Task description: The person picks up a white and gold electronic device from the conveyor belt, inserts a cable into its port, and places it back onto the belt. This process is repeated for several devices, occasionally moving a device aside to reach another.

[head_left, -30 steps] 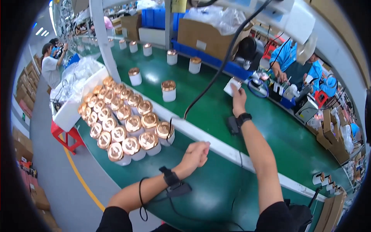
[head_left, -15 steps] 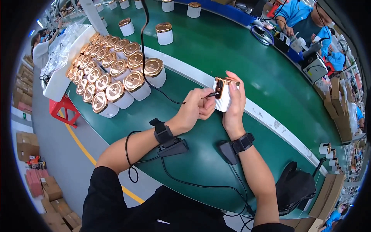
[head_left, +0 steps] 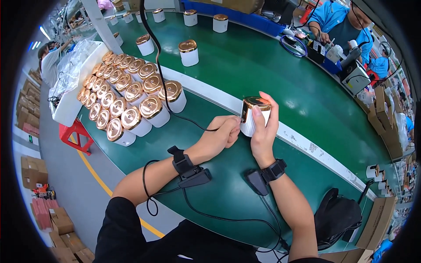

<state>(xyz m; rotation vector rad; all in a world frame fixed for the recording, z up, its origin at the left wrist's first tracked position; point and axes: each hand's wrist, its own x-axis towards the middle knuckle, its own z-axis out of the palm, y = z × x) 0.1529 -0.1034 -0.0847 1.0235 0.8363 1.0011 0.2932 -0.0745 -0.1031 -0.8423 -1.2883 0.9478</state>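
Observation:
In my right hand [head_left: 265, 136] is a white ribbed device [head_left: 248, 127] with a shiny copper-coloured top, held nearly upright, fingers behind and thumb on the near side. My left hand [head_left: 222, 133] is pinched on the end of a black cable [head_left: 186, 119], close against the device's dark side panel. The fingers hide the plug, so I cannot tell whether it sits in the device. To the left stand many similar white and copper devices [head_left: 132, 118] in tight rows on the green table [head_left: 210, 175].
A white foam box [head_left: 66, 115] with clear plastic bags stands at the left edge. Beyond a pale rail [head_left: 307, 147], more devices [head_left: 188, 53] stand on a green belt [head_left: 245, 57]. A black bag [head_left: 337, 217] lies at right. A co-worker in blue [head_left: 337, 22] sits across.
The device has turned in my right hand, its dark panel now facing left toward my left hand. The plug tip, visible before, is now hidden by my fingers. The whole view has shifted slightly.

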